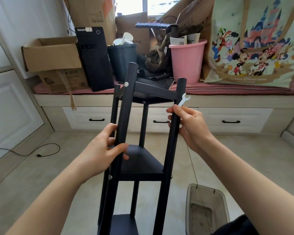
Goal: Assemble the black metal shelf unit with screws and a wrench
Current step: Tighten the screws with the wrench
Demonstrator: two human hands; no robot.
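Shelf unit (139,160) stands on the floor between the 2 hands, its black posts rising toward the camera and its black shelves stacked one under another. Left hand (100,150) grips the near left post (126,107), fingers behind it and thumb curled across its front. Right hand (190,128) is at the right post (176,119), fingers curled at that post while it pinches a small white wrench (183,100), whose open end points up just beside the top shelf's corner. Silver screw (126,84) sits in the left post above the left hand, near the top shelf; another screw (110,176) shows below that hand at the middle shelf. Grey bin (205,209) stands on the floor below the right hand. Beyond both hands a window bench carries clutter: a black PC tower (93,60) labelled "ThinkCentre", cardboard boxes, one (63,80) printed "K-2019", a dark bin (122,60), a pink bucket (187,61), and above the right hand a big bag (255,43) with cartoon mice, a castle and faint Disney lettering. Keyboard (151,25) lies higher, near the window.
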